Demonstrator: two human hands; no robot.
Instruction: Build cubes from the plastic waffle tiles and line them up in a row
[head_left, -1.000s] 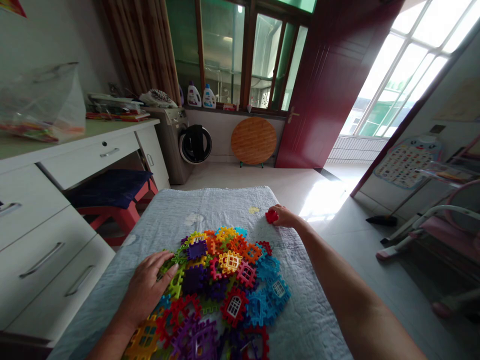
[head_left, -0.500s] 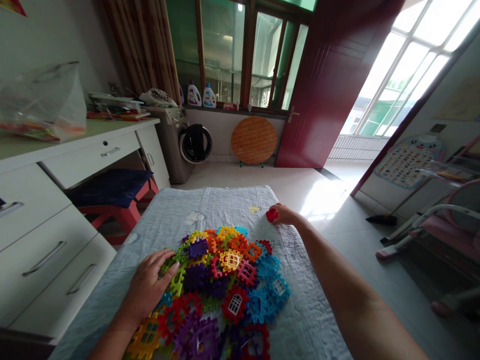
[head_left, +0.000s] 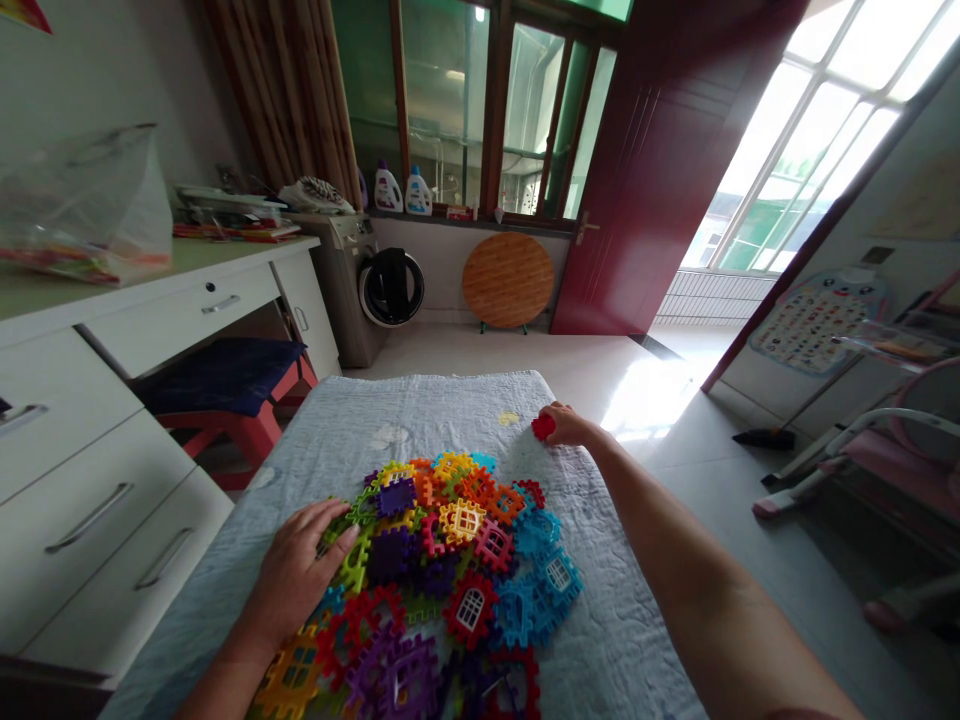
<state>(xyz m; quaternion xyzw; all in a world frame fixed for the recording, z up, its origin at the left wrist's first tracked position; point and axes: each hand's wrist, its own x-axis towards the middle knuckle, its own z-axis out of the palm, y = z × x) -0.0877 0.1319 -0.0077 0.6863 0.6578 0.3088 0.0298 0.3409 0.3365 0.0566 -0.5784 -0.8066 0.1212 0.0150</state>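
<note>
A heap of coloured plastic interlocking building tiles [head_left: 469,608] lies on a pale blue quilted cloth [head_left: 600,560]. Some tiles have window shapes; they are purple, red, yellow, orange, green and blue. At the far right corner of the cloth, my right hand [head_left: 564,425] grips a red building tile [head_left: 543,428] between its fingers, beyond the heap. My left hand [head_left: 304,565] rests with fingers extended on the left side of the heap, against the green tiles [head_left: 354,560]. Its fingertips touch the pieces without closing round one.
On the left stand a white drawer desk [head_left: 97,500] and a red stool [head_left: 259,425] with a dark cushion. Farther back are a washing machine [head_left: 349,290], a round wooden tabletop [head_left: 508,282] and a dark red door [head_left: 660,170]. A pink chair [head_left: 877,470] stands at right.
My right hand has turned very slightly around the red tile at the same corner of the cloth. My left hand and the heap look unmoved.
</note>
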